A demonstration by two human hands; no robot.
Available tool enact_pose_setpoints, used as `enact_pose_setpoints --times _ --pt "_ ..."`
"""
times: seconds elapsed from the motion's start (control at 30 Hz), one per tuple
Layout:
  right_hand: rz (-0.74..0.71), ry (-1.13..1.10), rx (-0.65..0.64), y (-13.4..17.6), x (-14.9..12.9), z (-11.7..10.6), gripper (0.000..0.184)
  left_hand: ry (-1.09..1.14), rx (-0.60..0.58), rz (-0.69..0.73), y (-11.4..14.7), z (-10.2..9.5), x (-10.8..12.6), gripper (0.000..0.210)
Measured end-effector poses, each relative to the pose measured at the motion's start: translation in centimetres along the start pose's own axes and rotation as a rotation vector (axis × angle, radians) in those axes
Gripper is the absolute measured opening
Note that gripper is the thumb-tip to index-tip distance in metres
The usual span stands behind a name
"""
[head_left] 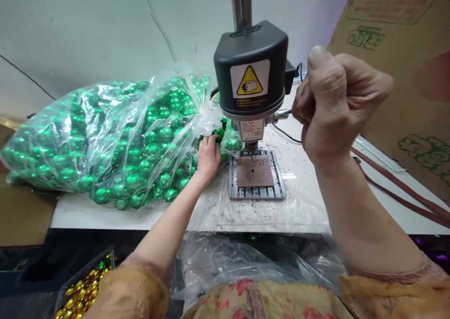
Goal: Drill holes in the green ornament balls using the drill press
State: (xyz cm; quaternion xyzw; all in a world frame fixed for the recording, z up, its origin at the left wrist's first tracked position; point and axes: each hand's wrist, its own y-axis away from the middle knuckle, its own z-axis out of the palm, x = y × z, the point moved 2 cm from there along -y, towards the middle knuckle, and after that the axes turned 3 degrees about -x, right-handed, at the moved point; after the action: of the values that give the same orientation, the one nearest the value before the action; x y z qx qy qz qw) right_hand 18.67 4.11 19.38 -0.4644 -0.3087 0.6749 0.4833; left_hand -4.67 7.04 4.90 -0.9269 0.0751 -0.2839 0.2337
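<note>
My right hand (333, 103) is raised in a fist around the feed handle (282, 114) of a small black bench drill press (249, 70). The handle's outer end is hidden in the fingers. Under the thin drill bit (252, 157), a brown square board (263, 174) with a dark hole lies on the slotted metal base (258, 195). My left hand (209, 156) is at the gathered mouth of a clear plastic bag (105, 136), fingers bent over shiny green faceted beads (220, 132). The fingertips are out of sight among the beads. More green beads fill the bag.
Dark shavings (291, 162) are scattered over the white table (123, 218). Loose clear plastic (253, 258) hangs over its front edge. A printed cardboard box (404, 75) stands at right, near brown straps (401, 195). Gold beads (84, 288) sit in a container at lower left.
</note>
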Motion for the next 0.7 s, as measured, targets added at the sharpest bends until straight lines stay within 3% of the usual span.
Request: enact_pose_setpoints --times 0.13,0.23,0.33,0.5,0.6,0.7 --pt "0.018 0.025 -0.004 0.1 -0.1 0.1 0.046 -0.005 -0.064 -0.018 -4.9 2.1 -2.4 0.026" --pt "0.007 0.016 -0.008 0.1 -0.2 0.1 0.045 0.012 -0.091 0.000 -6.1 3.0 -3.3 0.020" --pt "0.004 0.016 -0.019 0.1 -0.4 0.2 0.044 0.048 -0.075 -0.001 -6.1 2.5 -3.7 0.025" --pt "0.017 0.041 -0.035 0.2 -0.8 0.2 0.046 0.152 0.089 -0.005 -2.1 -0.6 -1.4 0.052" --pt "0.043 0.083 -0.046 0.2 -0.9 0.2 0.048 0.225 0.058 0.022 1.5 -2.1 1.1 0.052" --pt "0.052 0.111 -0.051 0.3 -0.9 0.2 0.050 0.315 -0.023 0.011 4.2 -2.2 3.0 0.052"
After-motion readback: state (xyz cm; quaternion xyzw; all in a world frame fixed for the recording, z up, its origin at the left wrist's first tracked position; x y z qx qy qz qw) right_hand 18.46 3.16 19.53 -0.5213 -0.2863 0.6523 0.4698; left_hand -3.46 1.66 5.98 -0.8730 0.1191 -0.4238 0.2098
